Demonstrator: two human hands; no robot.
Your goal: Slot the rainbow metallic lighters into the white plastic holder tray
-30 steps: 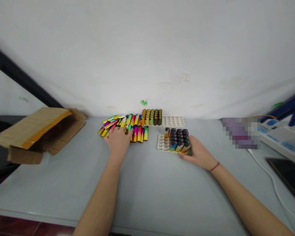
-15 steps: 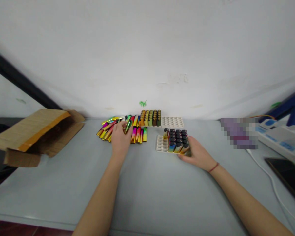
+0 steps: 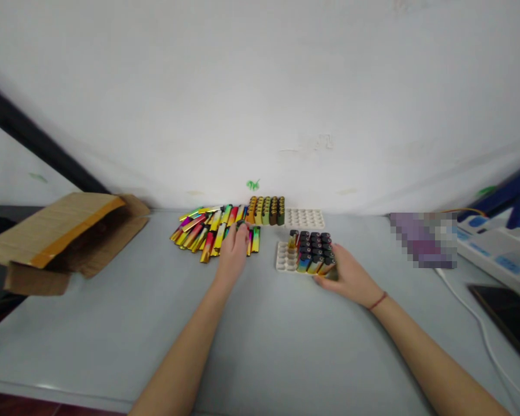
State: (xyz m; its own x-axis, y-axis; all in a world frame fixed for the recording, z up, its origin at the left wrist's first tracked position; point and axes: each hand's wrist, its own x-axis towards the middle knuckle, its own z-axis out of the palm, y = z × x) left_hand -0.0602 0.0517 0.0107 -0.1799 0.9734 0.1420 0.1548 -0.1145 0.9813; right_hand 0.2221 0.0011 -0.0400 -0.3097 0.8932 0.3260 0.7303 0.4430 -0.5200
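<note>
bench surface (image 3: 260, 346): pale grey, matte; the near half carries only the 2 forearms. red-brown floor strip shows below the near edge at left.

right hand (image 3: 349, 276): clamped on the near right corner of the near tray (image 3: 282, 261), thumb side against the front lighters. red cord (image 3: 378, 300) on the wrist. the tray is white and lies flat on the bench right of centre; upright lighters (image 3: 314, 248) with dark caps fill its right part, and the left pockets are bare.

left hand (image 3: 233, 254): palm down at the right edge of the loose lighters (image 3: 199, 231), fingers curled round 1 dark-capped lighter (image 3: 241, 225). cannot tell whether that one is clear of the pile. the pile is a flat fan of metallic red, yellow, green and pink bodies, left of the near tray and apart from it.

behind: far tray (image 3: 305, 218) near the wall, a row of yellow-green lighters (image 3: 266, 210) standing just left of it.

left side: open cardboard box (image 3: 65, 231) on its side at the bench edge. right side: white cable (image 3: 472, 312), black flat device (image 3: 507, 312), white unit (image 3: 498, 254), 1 blurred patch.

room: white wall (image 3: 260, 86) with a small green mark (image 3: 252, 185); black diagonal bar (image 3: 34, 138) at left, blue frame (image 3: 517, 199) at right.
</note>
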